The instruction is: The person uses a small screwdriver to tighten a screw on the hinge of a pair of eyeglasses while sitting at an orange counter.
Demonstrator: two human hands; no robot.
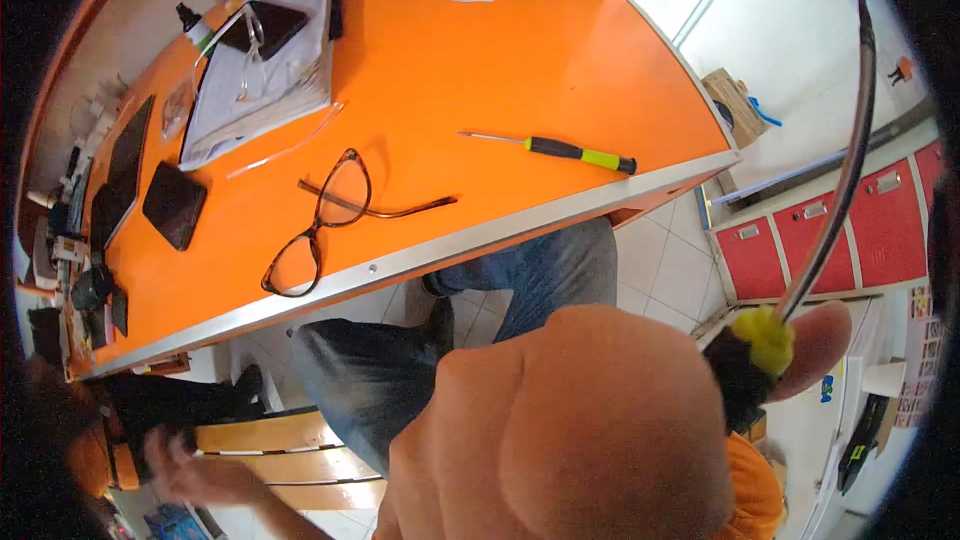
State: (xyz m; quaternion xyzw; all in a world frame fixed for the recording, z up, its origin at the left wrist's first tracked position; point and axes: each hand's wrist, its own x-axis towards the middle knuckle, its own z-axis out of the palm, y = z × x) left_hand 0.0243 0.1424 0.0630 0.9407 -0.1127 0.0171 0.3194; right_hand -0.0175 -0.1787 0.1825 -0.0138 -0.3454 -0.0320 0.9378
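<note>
Close to the camera, my right hand [590, 420] is closed around a screwdriver with a black and lime handle [765, 340]. Its long dark shaft points up along the right side and looks curved in this view. My left hand [185, 470], blurred at the lower left, has its fingers apart and holds nothing visible. On the orange table [480, 60], near its front edge, lie tortoiseshell eyeglasses [318, 225], arms spread behind the rims. A second screwdriver [570, 152], also black and lime, lies to their right, apart from both hands.
Clear-framed glasses [252, 45] and a dark phone [268, 28] rest on a paper stack [215, 110]. A clear thin strip [290, 145] lies nearby. Another dark phone [175, 205] sits left. Red drawers [820, 240] stand right. At the lower left is another person's dark-trousered leg [190, 400].
</note>
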